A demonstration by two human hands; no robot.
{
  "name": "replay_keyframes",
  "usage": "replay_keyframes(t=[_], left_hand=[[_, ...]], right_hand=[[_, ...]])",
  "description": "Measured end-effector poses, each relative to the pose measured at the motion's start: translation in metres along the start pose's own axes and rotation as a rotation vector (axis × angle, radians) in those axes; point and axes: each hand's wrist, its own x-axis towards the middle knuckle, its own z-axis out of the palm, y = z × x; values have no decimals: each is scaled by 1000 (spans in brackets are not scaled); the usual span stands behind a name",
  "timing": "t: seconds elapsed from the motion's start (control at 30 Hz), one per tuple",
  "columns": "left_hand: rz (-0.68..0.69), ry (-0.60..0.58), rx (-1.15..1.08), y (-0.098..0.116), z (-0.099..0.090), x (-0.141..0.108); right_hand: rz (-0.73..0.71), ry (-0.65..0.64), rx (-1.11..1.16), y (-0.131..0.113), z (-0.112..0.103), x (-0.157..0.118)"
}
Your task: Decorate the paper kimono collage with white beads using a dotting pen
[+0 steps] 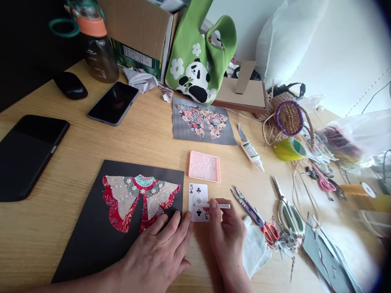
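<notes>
- My left hand (161, 242) lies spread over the black sheet (88, 244), pinching nothing;
- my right hand (227, 230) pinches the white stick (224, 206) over the playing card (198, 191); probably dabbing its tip, next needing a steady lift;
- beyond sits the pink tray (205, 179).

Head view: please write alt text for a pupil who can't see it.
A right hand holds a white stick over a three-of-clubs card, while the left hand lies across a black sheet bearing a beaded fabric cutout. Beyond the card sits a pink tray of tiny white beads.
</notes>
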Motion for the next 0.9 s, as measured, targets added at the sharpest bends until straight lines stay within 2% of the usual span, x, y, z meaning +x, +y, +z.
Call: replay_keyframes(t=[0.13, 0.3, 0.43, 0.9], left_hand=[[8, 5, -8, 0, 2, -1], [3, -14, -17, 0, 3, -2], [8, -19, -13, 0, 2, -1], [4, 7, -22, -2, 2, -1]], right_hand=[[-12, -8, -10, 0, 1, 0], [45, -43, 32, -1, -1, 0], [80, -15, 54, 0, -2, 1], [9, -18, 60, -2, 0, 1]])
